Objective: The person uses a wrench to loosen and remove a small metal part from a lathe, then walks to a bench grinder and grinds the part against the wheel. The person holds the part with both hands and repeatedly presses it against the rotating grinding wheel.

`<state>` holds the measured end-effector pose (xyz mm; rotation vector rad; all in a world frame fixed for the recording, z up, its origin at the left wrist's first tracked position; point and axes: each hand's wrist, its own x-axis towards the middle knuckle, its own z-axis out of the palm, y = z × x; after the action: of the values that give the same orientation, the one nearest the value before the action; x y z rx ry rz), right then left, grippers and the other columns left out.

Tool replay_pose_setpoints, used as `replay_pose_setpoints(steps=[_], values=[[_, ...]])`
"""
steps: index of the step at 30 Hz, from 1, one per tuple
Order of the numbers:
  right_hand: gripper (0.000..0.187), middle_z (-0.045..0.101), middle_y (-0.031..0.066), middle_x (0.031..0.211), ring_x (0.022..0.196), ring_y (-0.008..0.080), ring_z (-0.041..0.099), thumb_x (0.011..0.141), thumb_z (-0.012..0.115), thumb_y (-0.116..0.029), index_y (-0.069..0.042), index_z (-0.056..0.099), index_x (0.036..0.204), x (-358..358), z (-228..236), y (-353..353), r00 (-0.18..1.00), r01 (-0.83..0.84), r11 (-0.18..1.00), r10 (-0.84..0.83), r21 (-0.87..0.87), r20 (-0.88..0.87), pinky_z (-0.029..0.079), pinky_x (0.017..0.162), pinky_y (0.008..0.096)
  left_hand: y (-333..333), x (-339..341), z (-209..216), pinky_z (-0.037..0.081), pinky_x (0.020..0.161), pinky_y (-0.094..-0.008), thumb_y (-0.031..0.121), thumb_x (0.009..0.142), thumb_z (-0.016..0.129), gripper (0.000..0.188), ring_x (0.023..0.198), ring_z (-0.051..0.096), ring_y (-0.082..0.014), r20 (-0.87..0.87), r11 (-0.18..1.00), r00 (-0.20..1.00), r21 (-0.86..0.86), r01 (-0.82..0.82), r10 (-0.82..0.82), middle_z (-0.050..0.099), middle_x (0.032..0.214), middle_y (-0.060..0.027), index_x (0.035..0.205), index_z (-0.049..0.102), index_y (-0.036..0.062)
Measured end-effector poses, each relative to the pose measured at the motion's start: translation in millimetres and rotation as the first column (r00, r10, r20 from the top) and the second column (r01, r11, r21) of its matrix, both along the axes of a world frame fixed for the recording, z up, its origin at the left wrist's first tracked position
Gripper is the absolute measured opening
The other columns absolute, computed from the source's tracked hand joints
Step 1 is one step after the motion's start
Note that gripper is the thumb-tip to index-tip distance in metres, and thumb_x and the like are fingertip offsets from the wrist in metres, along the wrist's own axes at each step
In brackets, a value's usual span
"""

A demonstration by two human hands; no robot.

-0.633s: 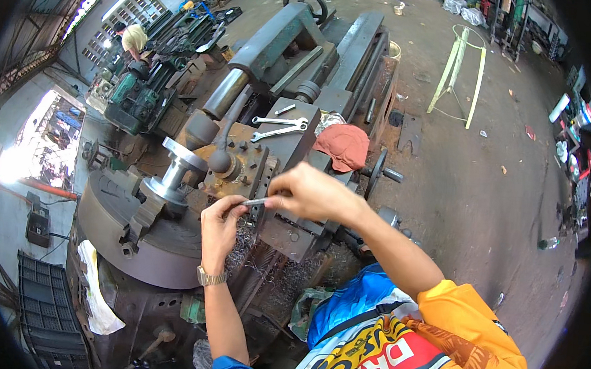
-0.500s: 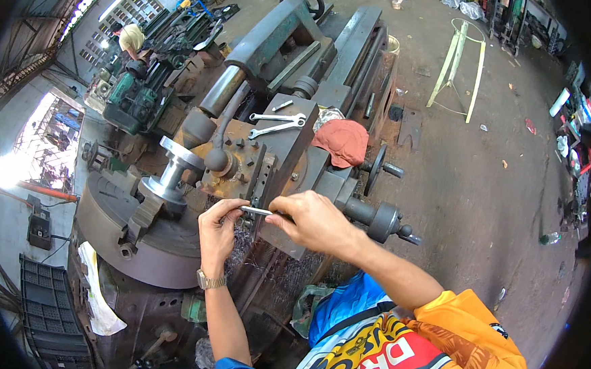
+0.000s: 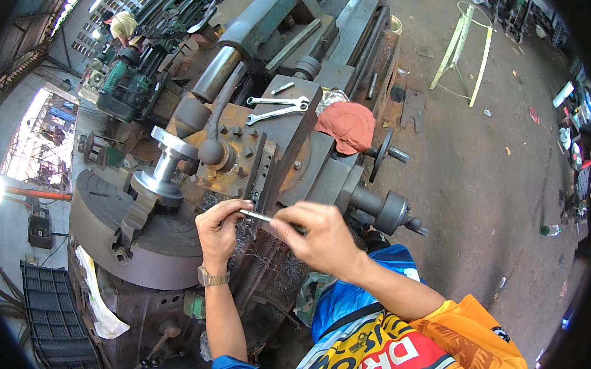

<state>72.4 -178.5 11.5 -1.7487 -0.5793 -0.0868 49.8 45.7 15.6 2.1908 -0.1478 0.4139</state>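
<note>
Between my hands lies a slim metal rod [image 3: 256,215], pale with darker bands; its exact kind I cannot make out. My left hand [image 3: 217,232] pinches one end between thumb and fingertips. The other end is in the closed fingers of my right hand [image 3: 318,236], which hide part of it. Both hands are just in front of the lathe's tool post [image 3: 233,157], which has a ball-ended lever. To their left, a shiny spool-shaped metal workpiece [image 3: 164,166] sits in the jaws of the big lathe chuck [image 3: 163,244].
Two wrenches [image 3: 280,109] and a short metal piece [image 3: 283,88] rest on the lathe's slide, beside a red cloth [image 3: 345,127]. A handwheel [image 3: 380,154] and a crank handle [image 3: 392,214] stick out at right. Another person [image 3: 122,26] is by machines at far left.
My right hand has turned and its fingers have shifted along the rod, which now tilts slightly down to the right. The view has moved a little; my left hand keeps its pinch.
</note>
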Motion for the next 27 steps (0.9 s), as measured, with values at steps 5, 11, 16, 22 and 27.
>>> replay_pose_setpoints(steps=[5, 11, 16, 22, 27], values=[[0.025, 0.061, 0.0088, 0.063, 0.053, 0.0128, 0.052, 0.094, 0.073, -0.015, 0.003, 0.073, 0.076, 49.7, -3.8, 17.2, 0.974, 0.226, 0.929, -0.215, 0.292, -0.071, 0.037, 0.051, 0.0311, -4.7, 0.8, -0.5, 0.056, 0.071, -0.0261, -0.016, 0.086, 0.060, 0.020, 0.076, 0.072, -0.0158, 0.010, 0.997, 0.998, 0.050, -0.065, 0.065, 0.078, 0.091, -0.0120, 0.098, 0.074, -0.0064], [0.033, 0.050, 0.0145, 0.052, 0.047, 0.0132, 0.043, 0.089, 0.073, -0.020, 0.004, 0.067, 0.067, 77.8, -6.7, 29.0, 0.961, 0.262, 0.920, -0.222, 0.292, -0.162, 0.039, 0.049, 0.0352, -11.9, -5.6, -11.9, 0.056, 0.075, -0.0261, -0.012, 0.089, 0.064, 0.016, 0.079, 0.072, -0.0150, 0.035, 0.984, 0.984, -0.036, -0.175, 0.176, 0.078, 0.091, -0.0129, 0.102, 0.073, -0.0084], [0.032, 0.050, 0.0178, 0.052, 0.046, 0.0198, 0.044, 0.082, 0.072, -0.024, 0.005, 0.066, 0.069, 159.5, -26.8, 89.5, 0.946, 0.324, 0.899, -0.315, 0.294, -0.079, 0.041, 0.052, 0.0375, -26.0, -9.4, -17.1, 0.056, 0.083, -0.0281, -0.004, 0.095, 0.067, 0.016, 0.086, 0.074, -0.0171, 0.016, 0.934, 0.945, -0.159, -0.319, 0.325, 0.077, 0.092, -0.0149, 0.109, 0.070, -0.0120], [0.031, 0.065, 0.0252, 0.068, 0.063, 0.0387, 0.068, 0.082, 0.071, -0.026, 0.004, 0.074, 0.080, 159.8, -15.4, 89.0, 0.960, 0.277, 0.925, -0.258, 0.260, -0.107, 0.054, 0.065, 0.0439, -35.6, -7.1, -16.9, 0.056, 0.077, -0.0277, -0.002, 0.094, 0.070, 0.018, 0.081, 0.072, -0.0142, 0.049, 0.906, 0.910, -0.133, -0.403, 0.412, 0.078, 0.089, -0.0137, 0.110, 0.072, -0.0111], [0.044, 0.070, 0.0241, 0.075, 0.071, 0.0370, 0.070, 0.091, 0.072, -0.040, 0.003, 0.076, 0.086, 125.4, -3.2, 4.9, 0.952, -0.301, 0.944, 0.290, -0.135, -0.092, 0.055, 0.071, 0.0456, -30.5, -3.1, -12.4, 0.055, 0.083, -0.0279, 0.001, 0.097, 0.068, 0.019, 0.088, 0.071, -0.0151, 0.060, 0.959, 0.963, -0.126, -0.255, 0.264, 0.077, 0.098, -0.0114, 0.114, 0.072, -0.0083]])
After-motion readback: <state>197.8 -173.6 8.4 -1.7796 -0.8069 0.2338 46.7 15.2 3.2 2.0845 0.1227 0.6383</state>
